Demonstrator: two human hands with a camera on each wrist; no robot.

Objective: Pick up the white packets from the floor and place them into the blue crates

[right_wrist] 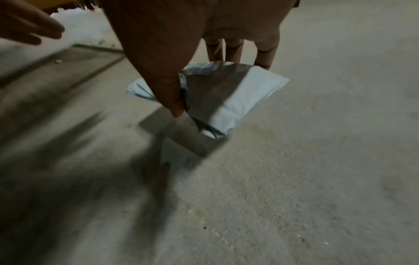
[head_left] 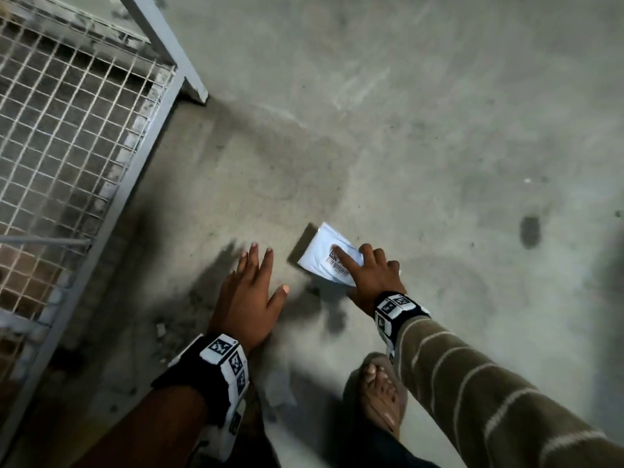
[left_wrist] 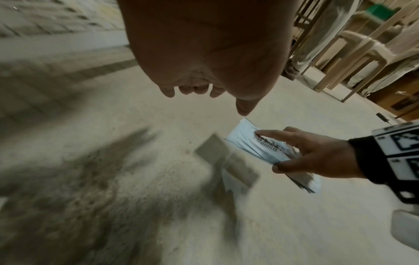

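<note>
**Right hand grasps a white packet above the concrete floor**

Head view: the right hand (head_left: 373, 276) grasps a white packet (head_left: 329, 256), index finger laid straight across its barcode label, the other fingers curled over its near edge. The packet casts a shadow on the floor (head_left: 439, 130) just to its left, so it is off the ground, near the middle of the visible concrete. The left hand (head_left: 250, 298) is spread, fingers straight and released, holding nothing, just left of the packet. A wire-mesh cage (head_left: 67, 130) fills the floor's left edge. A sandalled foot (head_left: 380, 390) stands at the lower edge.

Left wrist view: the left hand's palm (left_wrist: 204, 44) faces down, fingertips relaxed. Beyond it the right hand (left_wrist: 317, 154) pinches the packet (left_wrist: 249, 143) between thumb below and fingers above. Wooden frames (left_wrist: 353, 44) stand along the far right edge.

Right wrist view: the thumb (right_wrist: 167, 86) and fingers clamp the packet (right_wrist: 240, 96), which hangs above its shadow. The left hand's fingers (right_wrist: 29, 26) show at the upper left corner. The picture is blurred.
</note>
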